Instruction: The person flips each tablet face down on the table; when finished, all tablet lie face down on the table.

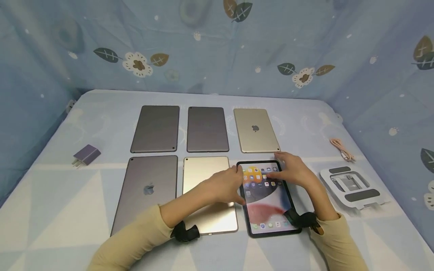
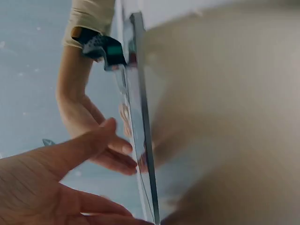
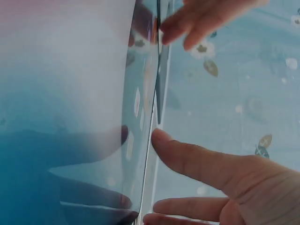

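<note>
A tablet [image 1: 268, 214] with a black border and lit home screen lies face up, front right of the group. My left hand [image 1: 223, 184] is at its upper left edge, fingers mostly straight, above the gold tablet [image 1: 210, 222] beside it. At the upper right corner is my right hand [image 1: 295, 171], its thumb extended over the screen and the other fingers near the far edge. In the left wrist view, my left hand [image 2: 42, 187] has thumb and fingers spread. The right wrist view shows my right hand [image 3: 225, 173] with thumb and fingers extended beside the glossy screen.
Behind lie two dark grey tablets [image 1: 157, 128] and a gold tablet [image 1: 255, 130], backs up. A grey tablet [image 1: 145, 192] is at front left. A purple charger plug [image 1: 87, 154] stands far left; a coiled pink cable [image 1: 341, 149] and white folding stand [image 1: 352, 186] are right.
</note>
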